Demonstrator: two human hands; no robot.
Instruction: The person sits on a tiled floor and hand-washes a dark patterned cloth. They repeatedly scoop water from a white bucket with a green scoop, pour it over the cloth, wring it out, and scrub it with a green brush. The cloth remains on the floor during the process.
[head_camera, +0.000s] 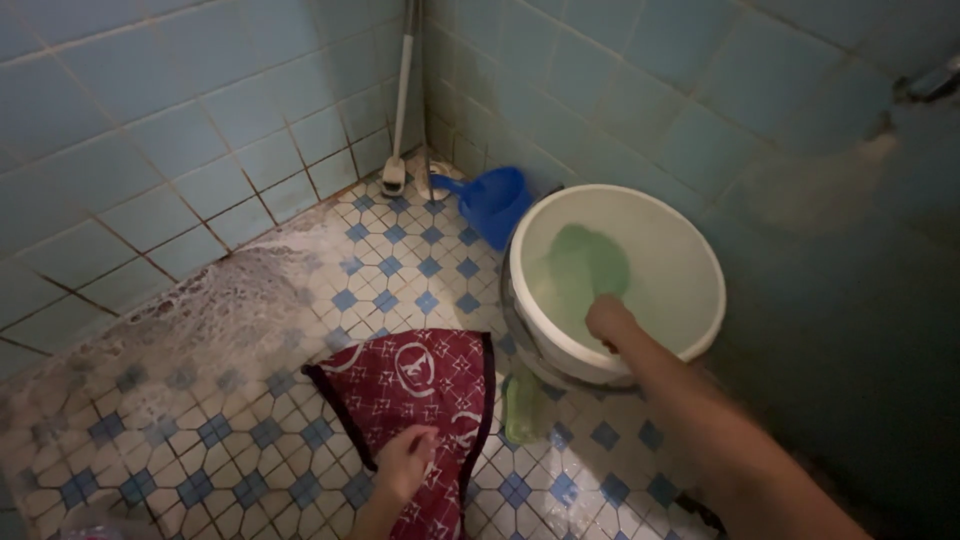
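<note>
Your right hand (607, 322) reaches over the near rim of the white bucket (700, 262) and dips inside, just at the edge of a green cloth (580, 265) that lies in the water against the bucket's left wall. The fingers are curled under and hidden from view, so you cannot tell whether they grip the cloth or only touch it.

Your left hand (405, 462) rests flat on the red cloth (420, 385), near its lower edge. The fingers lie close together and point up toward the bucket, pressing down on the fabric rather than pinching it. The red cloth, patterned in white with a dark border, is spread on the wet tiled floor (230, 440) just left of the bucket, its right edge close to the bucket's base.

A small green thing (522, 408) lies on the floor between the red cloth and the bucket; what it is cannot be told. A blue scoop (495, 200) sits behind the bucket, near the floor's far corner. A white-handled brush (397, 150) stands in that corner against the wall. Suds cover the floor along the left wall.
</note>
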